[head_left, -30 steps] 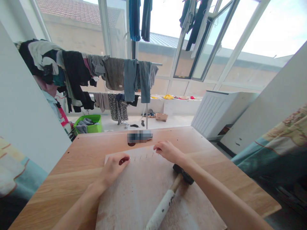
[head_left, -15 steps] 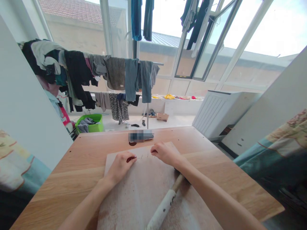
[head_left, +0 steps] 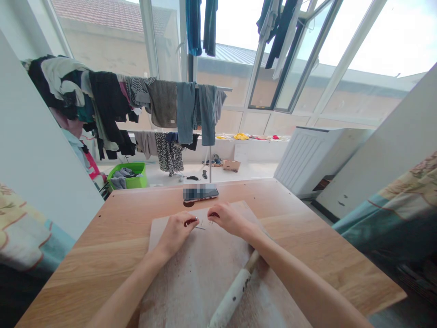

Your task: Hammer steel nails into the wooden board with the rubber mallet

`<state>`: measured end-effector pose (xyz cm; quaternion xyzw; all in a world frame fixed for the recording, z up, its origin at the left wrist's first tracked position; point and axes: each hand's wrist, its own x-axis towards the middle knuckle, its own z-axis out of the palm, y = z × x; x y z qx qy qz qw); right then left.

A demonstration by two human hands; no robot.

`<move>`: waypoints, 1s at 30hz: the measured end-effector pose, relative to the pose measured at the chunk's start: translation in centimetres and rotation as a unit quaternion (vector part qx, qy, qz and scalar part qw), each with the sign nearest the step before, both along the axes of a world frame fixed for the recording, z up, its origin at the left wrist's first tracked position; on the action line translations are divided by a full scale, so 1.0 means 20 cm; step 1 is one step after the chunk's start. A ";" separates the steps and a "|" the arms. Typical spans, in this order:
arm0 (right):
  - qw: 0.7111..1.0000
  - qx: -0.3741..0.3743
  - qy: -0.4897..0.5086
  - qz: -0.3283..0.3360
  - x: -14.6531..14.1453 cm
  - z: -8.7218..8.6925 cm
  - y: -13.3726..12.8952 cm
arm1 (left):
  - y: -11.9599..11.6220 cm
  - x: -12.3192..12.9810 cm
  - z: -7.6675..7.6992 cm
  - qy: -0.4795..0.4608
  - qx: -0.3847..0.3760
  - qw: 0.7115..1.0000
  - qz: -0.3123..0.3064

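A pale wooden board (head_left: 205, 273) lies on the wood-grain table (head_left: 102, 255). Over its far left part, my left hand (head_left: 177, 230) is closed, thumb and fingertips pinched on something too small to make out. Just right of those fingertips, a few thin nail-like pieces (head_left: 201, 227) are on the board. My right hand (head_left: 227, 218) is also closed, its fingertips down beside the pieces; what they hold is hidden. Under my right forearm a tool with a white-wrapped handle (head_left: 230, 298) lies slantwise on the board, its head hidden by the arm.
A partly blurred dark phone-like object (head_left: 200, 193) lies near the table's far edge, by a round hole. Beyond stand a drying rack with clothes (head_left: 165, 105), a green basket (head_left: 136, 181) and a white ribbed cabinet (head_left: 300, 159).
My right hand has moved a little left, closer to my left hand, which has shifted slightly right. A thin piece beside the left fingertips now shows more clearly.
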<state>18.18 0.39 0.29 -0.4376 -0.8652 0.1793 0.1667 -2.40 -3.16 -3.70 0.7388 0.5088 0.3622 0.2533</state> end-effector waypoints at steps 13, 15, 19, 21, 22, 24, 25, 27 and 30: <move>0.999 -0.023 0.010 0.023 -0.01 0.06 -0.05 | -0.02 0.00 0.11 0.311 0.091 0.942 -0.091; 0.999 -0.022 0.013 0.022 -0.01 0.07 -0.04 | -0.03 0.03 0.13 0.419 0.132 0.890 -0.125; 0.999 -0.023 0.023 0.019 0.03 0.06 -0.04 | -0.01 0.12 0.17 0.514 0.178 0.822 -0.171; 0.999 -0.025 0.033 0.009 0.07 0.05 -0.05 | 0.00 0.14 0.19 0.525 0.180 0.810 -0.188; 0.999 -0.026 0.041 0.001 0.09 0.05 -0.06 | 0.00 0.15 0.20 0.521 0.176 0.813 -0.190; 0.998 -0.032 0.060 -0.016 0.13 0.04 -0.08 | 0.00 0.14 0.21 0.479 0.148 0.846 -0.179; 0.996 -0.040 0.071 -0.021 0.16 0.03 -0.09 | -0.01 0.14 0.21 0.435 0.124 0.875 -0.173; 0.993 -0.069 0.094 -0.019 0.19 0.01 -0.11 | -0.05 0.14 0.20 0.308 0.060 0.935 -0.164; 0.985 -0.124 0.122 0.010 0.21 0.00 -0.16 | -0.10 0.15 0.17 0.133 -0.051 0.978 -0.151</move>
